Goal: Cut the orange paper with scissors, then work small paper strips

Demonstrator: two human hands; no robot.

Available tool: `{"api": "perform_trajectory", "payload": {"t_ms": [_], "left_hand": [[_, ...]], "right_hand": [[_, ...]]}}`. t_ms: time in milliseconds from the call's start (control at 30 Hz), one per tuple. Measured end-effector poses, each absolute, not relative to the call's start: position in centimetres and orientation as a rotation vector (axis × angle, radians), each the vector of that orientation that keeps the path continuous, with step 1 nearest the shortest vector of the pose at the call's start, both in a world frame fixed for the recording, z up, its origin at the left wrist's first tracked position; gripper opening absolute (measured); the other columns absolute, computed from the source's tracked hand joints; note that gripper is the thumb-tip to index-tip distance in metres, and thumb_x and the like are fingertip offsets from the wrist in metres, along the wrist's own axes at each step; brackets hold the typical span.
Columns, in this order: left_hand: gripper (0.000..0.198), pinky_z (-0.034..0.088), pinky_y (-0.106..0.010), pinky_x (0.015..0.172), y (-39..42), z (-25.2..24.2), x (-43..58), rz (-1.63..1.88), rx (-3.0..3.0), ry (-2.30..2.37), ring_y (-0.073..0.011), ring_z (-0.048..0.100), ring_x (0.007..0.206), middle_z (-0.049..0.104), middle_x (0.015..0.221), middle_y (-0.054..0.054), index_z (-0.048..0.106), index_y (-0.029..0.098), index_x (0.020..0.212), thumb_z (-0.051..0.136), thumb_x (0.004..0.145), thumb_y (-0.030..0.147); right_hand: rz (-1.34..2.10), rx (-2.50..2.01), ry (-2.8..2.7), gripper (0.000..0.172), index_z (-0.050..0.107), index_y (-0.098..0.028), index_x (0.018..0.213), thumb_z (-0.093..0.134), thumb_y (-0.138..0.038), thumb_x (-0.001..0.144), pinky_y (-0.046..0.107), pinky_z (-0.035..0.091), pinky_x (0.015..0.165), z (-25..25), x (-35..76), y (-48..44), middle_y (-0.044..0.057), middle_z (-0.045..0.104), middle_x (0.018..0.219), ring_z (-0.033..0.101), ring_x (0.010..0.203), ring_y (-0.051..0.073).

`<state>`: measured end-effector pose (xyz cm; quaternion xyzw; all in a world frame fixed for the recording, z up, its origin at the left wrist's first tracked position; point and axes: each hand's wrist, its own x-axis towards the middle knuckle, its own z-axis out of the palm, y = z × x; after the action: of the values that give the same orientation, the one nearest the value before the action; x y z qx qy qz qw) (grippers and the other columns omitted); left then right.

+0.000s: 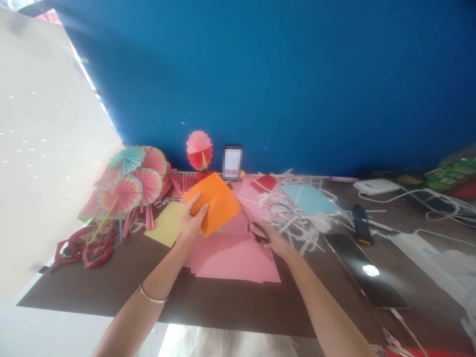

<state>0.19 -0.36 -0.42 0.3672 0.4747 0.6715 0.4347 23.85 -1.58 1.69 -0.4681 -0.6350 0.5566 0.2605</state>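
Observation:
My left hand (194,215) grips an orange sheet of paper (219,203) by its left side, thumb on the face, holding it tilted above the table. My right hand (269,238) is closed round the dark handles of a pair of scissors (260,232). The scissor blades point up and left toward the orange paper's right corner; whether they touch it I cannot tell. Beneath both hands lie pink sheets of paper (234,255). A yellow sheet (164,223) lies beside my left hand.
Folded paper fans (128,186) stand at the left, near a red tangled item (85,246). White paper strips (303,223) and a light blue sheet (308,198) lie right of the middle. A phone (364,267), a power strip (427,258) and cables occupy the right. A blue wall (267,84) rises behind.

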Motion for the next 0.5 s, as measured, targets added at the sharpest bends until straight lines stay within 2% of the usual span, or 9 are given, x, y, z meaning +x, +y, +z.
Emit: {"api": "perform_trajectory", "payload": {"t_ms": [200, 500], "left_hand": [[0.05, 0.048, -0.035, 0.094, -0.08, -0.8, 0.0, 1.699, 0.984, 1.23, -0.0226, 0.055, 0.112, 0.056, 0.125, -0.007, 0.057, 0.027, 0.118, 0.07, 0.07, 0.034], [0.05, 0.048, -0.035, 0.093, -0.07, -0.63, -0.14, 1.708, 0.99, 1.212, -0.0221, 0.056, 0.111, 0.057, 0.123, -0.007, 0.057, 0.028, 0.118, 0.07, 0.07, 0.036]], "right_hand": [[1.468, -1.286, -1.758, 0.054, 0.046, -0.018, 0.052, 0.044, -0.066, 0.076, 0.022, 0.031, 0.041, 2.06, 23.75, -1.67, -0.002, 0.045, 0.044, 0.043, 0.041, 0.009], [1.46, -1.285, -1.788, 0.053, 0.044, -0.018, 0.051, 0.042, -0.064, 0.078, 0.024, 0.028, 0.044, 2.09, 23.77, -1.57, -0.003, 0.043, 0.04, 0.041, 0.039, 0.009]]}}
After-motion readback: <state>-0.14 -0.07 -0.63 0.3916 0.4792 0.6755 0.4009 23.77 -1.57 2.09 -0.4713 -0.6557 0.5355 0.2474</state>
